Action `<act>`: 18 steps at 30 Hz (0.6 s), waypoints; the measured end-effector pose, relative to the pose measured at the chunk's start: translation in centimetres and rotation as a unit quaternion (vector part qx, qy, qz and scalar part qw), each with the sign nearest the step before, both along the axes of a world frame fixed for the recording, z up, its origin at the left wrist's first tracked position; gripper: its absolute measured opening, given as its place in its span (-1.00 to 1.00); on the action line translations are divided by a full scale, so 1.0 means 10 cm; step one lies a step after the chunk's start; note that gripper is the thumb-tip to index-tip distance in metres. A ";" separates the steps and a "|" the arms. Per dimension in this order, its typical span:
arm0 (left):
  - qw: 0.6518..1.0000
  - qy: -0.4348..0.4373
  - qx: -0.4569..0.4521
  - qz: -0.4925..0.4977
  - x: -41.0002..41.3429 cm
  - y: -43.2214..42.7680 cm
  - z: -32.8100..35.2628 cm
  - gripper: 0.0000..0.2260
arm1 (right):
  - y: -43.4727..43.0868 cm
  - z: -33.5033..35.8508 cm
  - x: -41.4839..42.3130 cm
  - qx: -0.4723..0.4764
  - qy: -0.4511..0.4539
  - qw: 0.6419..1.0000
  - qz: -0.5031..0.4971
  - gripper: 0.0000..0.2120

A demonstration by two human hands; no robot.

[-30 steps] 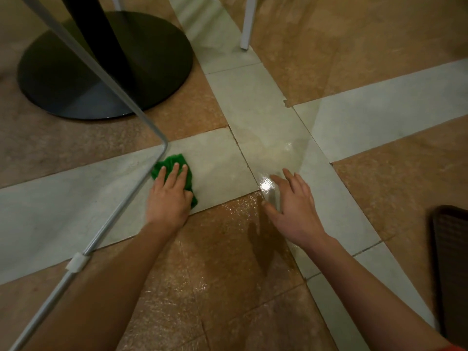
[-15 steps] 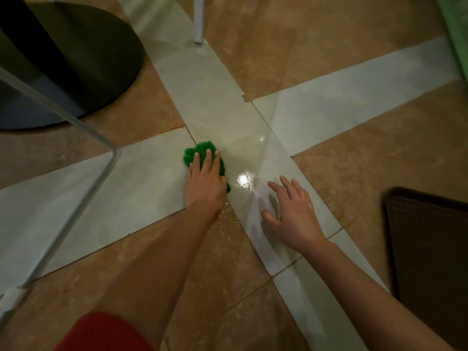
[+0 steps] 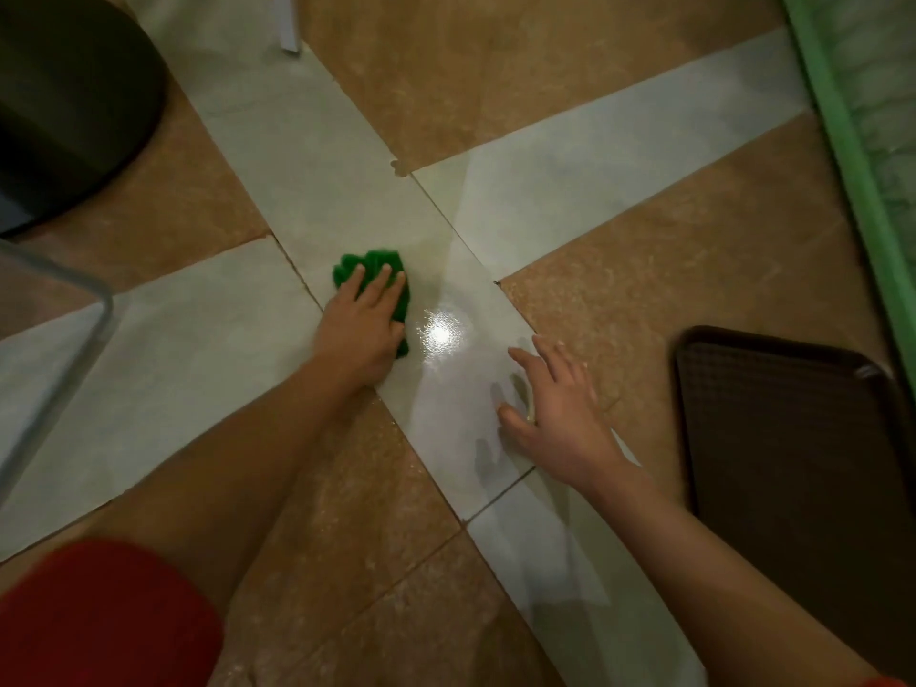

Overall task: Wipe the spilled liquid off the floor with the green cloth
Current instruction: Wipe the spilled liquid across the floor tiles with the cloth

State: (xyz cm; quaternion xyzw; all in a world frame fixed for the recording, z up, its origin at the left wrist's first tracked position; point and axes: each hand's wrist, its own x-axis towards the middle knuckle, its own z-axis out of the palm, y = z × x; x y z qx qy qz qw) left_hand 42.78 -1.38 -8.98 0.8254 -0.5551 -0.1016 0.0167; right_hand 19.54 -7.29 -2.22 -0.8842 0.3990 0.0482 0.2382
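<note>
head view: tiled floor (image 3: pixel 595 116), brown squares crossed by pale bands meeting in the middle. wet sheen of liquid (image 3: pixel 441 334) on the pale tile at the crossing, its glare spot just right of the cloth (image 3: pixel 369 262). round black base (image 3: pixel 64 106) at upper left, white leg (image 3: pixel 287 22) at the top edge, bent metal tube (image 3: pixel 64 349) at left, green frame (image 3: pixel 852 166) along the right edge. dark brown tray (image 3: pixel 793 463) lying on the floor at right. red fabric (image 3: pixel 99 612) at lower left.

left hand (image 3: pixel 362 324): fingers straight and close together, palm down, pressing the bunched cloth onto the pale tile; cloth showing past the fingertips and beside the thumb. right hand (image 3: pixel 560 414): fingers spread and loose, holding nothing, low over the wet tile, between cloth and tray; touching the floor or just above it, cannot tell.
</note>
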 end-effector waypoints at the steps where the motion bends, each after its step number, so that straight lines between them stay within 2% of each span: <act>1: 0.999 0.013 0.010 0.033 -0.05 -0.09 0.01 -0.50 | -0.01 0.00 -0.07 0.001 0.005 1.000 -0.007 -0.41; 3: 0.999 0.036 0.014 0.039 -0.20 -0.22 -0.02 -0.48 | -0.03 0.01 -0.19 0.009 0.015 1.000 -0.022 -0.41; 8: 0.995 0.002 0.032 -0.097 -0.75 -0.26 -0.04 -0.45 | -0.06 -0.01 -0.34 0.005 0.033 0.998 -0.045 -0.40; 12: 0.983 0.043 0.037 -0.174 -1.10 0.12 0.08 -0.47 | -0.04 0.01 -0.34 0.000 0.030 0.998 -0.057 -0.40; 16: 0.980 0.050 0.032 -0.192 -1.22 0.61 0.04 -0.51 | 0.09 0.03 -0.28 0.007 0.021 0.999 -0.038 -0.41; 18: 0.978 0.058 0.025 -0.199 -1.25 0.76 0.01 -0.48 | 0.19 0.01 -0.23 0.011 0.018 1.000 -0.020 -0.41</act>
